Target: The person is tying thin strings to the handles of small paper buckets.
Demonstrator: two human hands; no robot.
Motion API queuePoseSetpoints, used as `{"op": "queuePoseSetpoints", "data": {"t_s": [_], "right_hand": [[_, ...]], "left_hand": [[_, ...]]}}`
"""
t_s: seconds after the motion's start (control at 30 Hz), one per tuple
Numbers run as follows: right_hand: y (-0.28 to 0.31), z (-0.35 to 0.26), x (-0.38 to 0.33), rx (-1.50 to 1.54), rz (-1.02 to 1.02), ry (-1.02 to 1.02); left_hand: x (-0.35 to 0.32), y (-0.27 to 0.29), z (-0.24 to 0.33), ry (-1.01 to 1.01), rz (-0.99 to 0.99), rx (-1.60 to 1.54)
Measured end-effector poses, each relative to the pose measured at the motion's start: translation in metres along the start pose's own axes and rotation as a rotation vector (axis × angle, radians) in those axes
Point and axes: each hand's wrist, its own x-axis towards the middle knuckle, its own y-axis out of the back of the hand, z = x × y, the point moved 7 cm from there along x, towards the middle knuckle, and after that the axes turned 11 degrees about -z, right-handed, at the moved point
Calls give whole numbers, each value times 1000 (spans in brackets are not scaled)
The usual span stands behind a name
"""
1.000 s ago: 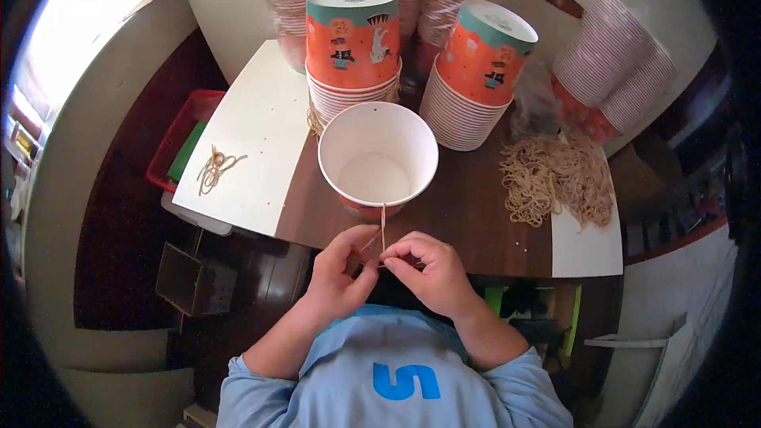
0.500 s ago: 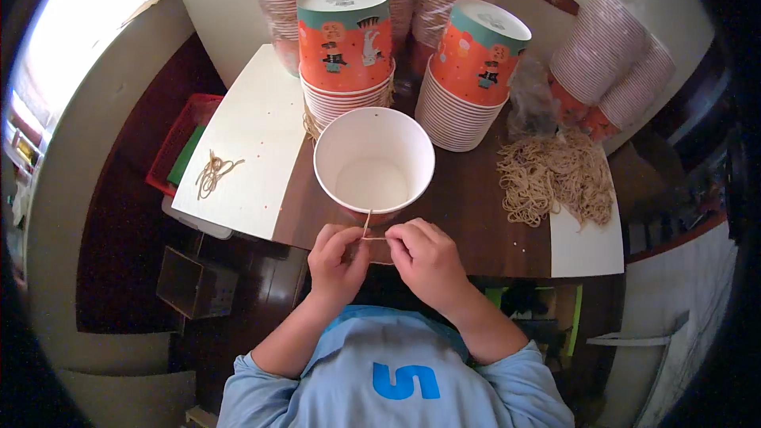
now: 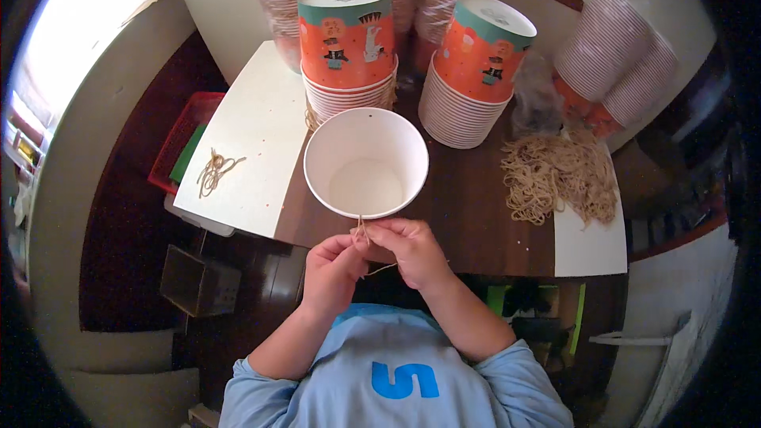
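A large white-lined paper bucket stands with its mouth toward me near the table's front edge. From its near rim hangs a thin beige cord, looped between my fingers. My left hand pinches the cord just below the rim. Close against it, my right hand also has its fingers closed on the cord, near the bucket's wall. A loose end of cord trails under my hands. How the cord is fixed to the bucket is hidden.
Behind stand two stacks of upturned orange-and-green paper buckets. A heap of beige cords lies at the right, and a few cords lie at the left. Wrapped bucket stacks fill the back right. A red basket sits beyond the left edge.
My hands have come together at the bucket's near rim, the right one moving left and up. The cord that was stretched between them is now looped. The bucket has shifted slightly left.
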Motion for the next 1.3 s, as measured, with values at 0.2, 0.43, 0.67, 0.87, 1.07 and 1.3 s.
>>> {"op": "queuePoseSetpoints", "data": {"t_s": [0.2, 0.43, 0.67, 0.87, 1.07, 1.3], "right_hand": [[-11, -4, -8, -165, -9, 12], [-5, 10, -5, 212, 5, -29], [-2, 25, -5, 347, -11, -93], [-8, 27, -7, 325, 21, -85], [-7, 31, -7, 329, 32, -59], [-2, 33, -8, 312, 84, -96]], "left_hand": [[-8, 8, 10, -105, 85, 400], [-8, 6, 17, -213, 85, 382], [-19, -10, 32, -562, 159, 866], [-32, -35, 45, -915, 102, 1381], [-31, -36, 45, -913, 84, 1460], [-28, -31, 49, -837, 85, 1424]]}}
